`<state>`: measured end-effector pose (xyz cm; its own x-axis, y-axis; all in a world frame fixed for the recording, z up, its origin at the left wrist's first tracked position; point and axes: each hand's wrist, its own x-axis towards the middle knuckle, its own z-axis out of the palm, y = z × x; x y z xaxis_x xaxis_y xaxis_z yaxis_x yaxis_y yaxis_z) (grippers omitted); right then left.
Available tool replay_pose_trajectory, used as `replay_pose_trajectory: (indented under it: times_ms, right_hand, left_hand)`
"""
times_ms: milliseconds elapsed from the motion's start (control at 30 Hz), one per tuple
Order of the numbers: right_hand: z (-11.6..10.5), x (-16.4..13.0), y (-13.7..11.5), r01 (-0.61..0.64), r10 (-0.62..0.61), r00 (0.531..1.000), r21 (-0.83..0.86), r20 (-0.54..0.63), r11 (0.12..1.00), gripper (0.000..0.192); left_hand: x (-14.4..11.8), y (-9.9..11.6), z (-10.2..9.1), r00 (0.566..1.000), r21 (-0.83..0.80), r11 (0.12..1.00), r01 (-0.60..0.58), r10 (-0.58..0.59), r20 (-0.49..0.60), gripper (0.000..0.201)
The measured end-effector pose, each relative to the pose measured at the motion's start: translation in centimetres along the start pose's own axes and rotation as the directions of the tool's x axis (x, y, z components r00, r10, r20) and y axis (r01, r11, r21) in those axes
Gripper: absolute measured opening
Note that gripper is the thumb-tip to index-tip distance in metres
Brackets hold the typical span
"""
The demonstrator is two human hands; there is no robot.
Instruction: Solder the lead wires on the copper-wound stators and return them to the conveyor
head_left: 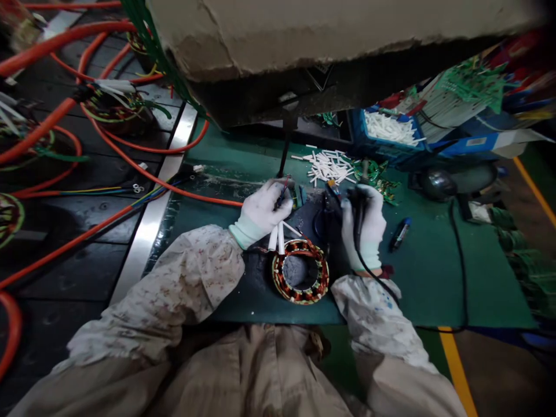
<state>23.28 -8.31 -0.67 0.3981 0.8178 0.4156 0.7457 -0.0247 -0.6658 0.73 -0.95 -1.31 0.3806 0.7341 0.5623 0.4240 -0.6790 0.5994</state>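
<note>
A white glove covers my left hand [266,207], its fingers pinched on thin wires beside a small green piece [299,197]. In my right hand [367,226], also gloved, is a black corded tool that looks like a soldering iron [358,215]; its tip is blurred. The tool's cable [369,269] runs down over my wrist. Between my forearms lies a ring-shaped stator [321,277] with copper windings. White sleeves [281,237] lie on its leads, just below my left hand.
White tubes [330,167] are heaped behind my hands, near a blue bin [382,147] of more tubes. Right of my right hand lies a marker [400,234]. A large box-like object [304,40] overhangs the green bench [434,278]. Orange cables [125,153] cross the left side.
</note>
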Motion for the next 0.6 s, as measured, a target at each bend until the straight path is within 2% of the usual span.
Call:
replay_pose_trajectory:
  times_ms: [67,133,200,300,400,500,567,600]
  right_hand:
    - [-0.5,0.2,3.5,-0.096,0.104,0.994,-0.182,0.031,0.979,0.036]
    - [-0.8,0.1,5.4,-0.103,0.114,0.993,-0.21,0.042,0.972,0.032]
    - [-1.0,-0.4,5.0,-0.053,0.051,0.998,-0.108,-0.021,0.993,0.031]
    - [-0.9,-2.0,1.6,0.084,-0.076,0.99,0.063,-0.12,0.994,0.03]
    - [-0.9,-4.1,-1.1,0.244,-0.231,0.965,0.107,-0.123,0.964,0.021]
    - [-1.3,-6.2,-0.5,0.32,-0.318,0.947,0.127,-0.033,0.939,0.019]
    - [-1.8,-7.1,1.0,0.307,-0.31,0.951,0.1,0.009,0.946,0.017]
    - [-2.1,-7.2,1.6,0.294,-0.294,0.956,0.075,-0.013,0.953,0.016]
  left_hand:
    - [0.0,0.1,0.1,1.0,-0.012,1.0,0.013,-0.013,-0.005,0.006]
    - [0.0,0.1,0.2,0.999,-0.021,0.999,0.04,-0.039,0.006,0.003]
    - [0.0,0.2,0.1,0.998,-0.033,0.997,0.064,-0.063,0.019,0.002]
    - [-0.1,0.3,-0.1,0.997,-0.053,0.996,0.071,-0.069,0.025,0.004]
    - [-0.1,0.3,-0.2,0.998,-0.071,0.995,0.065,-0.065,0.007,0.004]
    - [-0.1,0.4,-0.2,0.996,-0.07,0.994,0.089,-0.088,0.019,0.005]
    - [0.0,0.6,-0.2,0.994,-0.064,0.992,0.106,-0.104,0.034,0.007]
    - [0.1,0.6,-0.2,0.993,-0.065,0.992,0.11,-0.108,0.036,0.007]
